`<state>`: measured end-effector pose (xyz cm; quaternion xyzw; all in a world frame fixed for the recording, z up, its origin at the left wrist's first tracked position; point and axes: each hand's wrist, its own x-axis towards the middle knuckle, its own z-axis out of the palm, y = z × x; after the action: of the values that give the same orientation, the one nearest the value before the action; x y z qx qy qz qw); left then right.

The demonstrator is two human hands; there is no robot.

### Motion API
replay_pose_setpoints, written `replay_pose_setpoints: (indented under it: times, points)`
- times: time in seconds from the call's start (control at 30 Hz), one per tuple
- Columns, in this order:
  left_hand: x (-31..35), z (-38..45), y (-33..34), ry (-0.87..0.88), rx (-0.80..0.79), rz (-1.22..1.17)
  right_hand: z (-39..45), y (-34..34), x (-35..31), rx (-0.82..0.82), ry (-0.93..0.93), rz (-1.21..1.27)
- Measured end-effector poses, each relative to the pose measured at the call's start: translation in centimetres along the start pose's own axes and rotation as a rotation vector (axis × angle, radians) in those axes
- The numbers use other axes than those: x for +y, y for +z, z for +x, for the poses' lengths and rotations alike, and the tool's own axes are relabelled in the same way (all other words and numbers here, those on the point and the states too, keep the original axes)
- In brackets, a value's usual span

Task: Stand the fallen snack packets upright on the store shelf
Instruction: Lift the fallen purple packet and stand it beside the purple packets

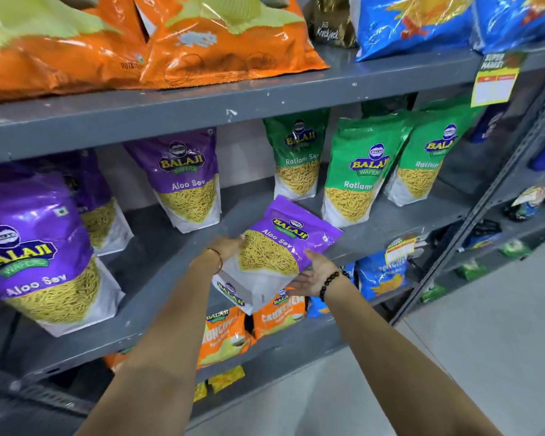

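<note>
Grey metal shelving (296, 99) fills the view, with a pale floor (485, 341) seen at the lower right. On the middle shelf (177, 265), purple Aloo Sev packets (189, 180) are stood upright at the left and centre, and green Ratlami Sev packets (356, 171) are stood upright at the right. One purple Aloo Sev packet (277, 250) is held between both hands at the front edge of that shelf, tilted with its top leaning back and to the right and its white base hanging out past the edge. The left hand (228, 247) is closed against the packet's left side, a thin bangle (216, 258) worn at the wrist. The right hand (315, 273) is cupped, half open, under the packet's right side, a dark bead bracelet (331, 280) worn at the wrist. Orange bags (227, 48) and blue bags (412, 23) are laid on the top shelf. Orange Crunchex packets (224, 335) are seen on the shelf below.
</note>
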<state>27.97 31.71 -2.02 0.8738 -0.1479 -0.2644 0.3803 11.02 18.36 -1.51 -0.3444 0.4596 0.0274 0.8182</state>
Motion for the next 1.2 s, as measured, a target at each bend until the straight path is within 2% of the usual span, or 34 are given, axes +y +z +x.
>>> replay_pose_setpoints:
  times: [0.2, 0.3, 0.43, 0.63, 0.8, 0.93, 1.07, 1.2]
  points:
    - [0.7, -2.1, 0.5, 0.034, -0.07, -0.104, -0.5, -1.0, -0.1, -0.093, -0.073, -0.091]
    - [-0.3, -4.0, 0.7, 0.017, -0.16, -0.308, -1.0, -1.8, -0.4, -0.15, -0.204, -0.113]
    - [-2.1, -7.2, 0.2, 0.075, -0.27, -0.565, -1.9, -2.8, -1.7, -0.324, -0.318, -0.238]
    - [-1.3, -13.5, -2.6, 0.207, -0.445, -0.607, -4.7, -1.9, -4.4, -0.644, -0.401, -0.374]
    - [0.2, -16.8, -4.8, 0.291, -0.428, -0.602, -6.7, -0.8, -6.0, -0.799, -0.399, -0.403]
    - [0.0, -17.7, -5.7, 0.309, -0.406, -0.576, -7.4, 0.2, -6.2, -0.859, -0.402, -0.434]
    - [-1.4, -16.5, -5.7, 0.286, -0.374, -0.617, -6.5, 1.0, -5.7, -0.865, -0.402, -0.447]
    - [-2.9, -14.6, -5.4, 0.281, -0.283, -0.658, -4.5, 2.5, -5.4, -0.802, -0.446, -0.482]
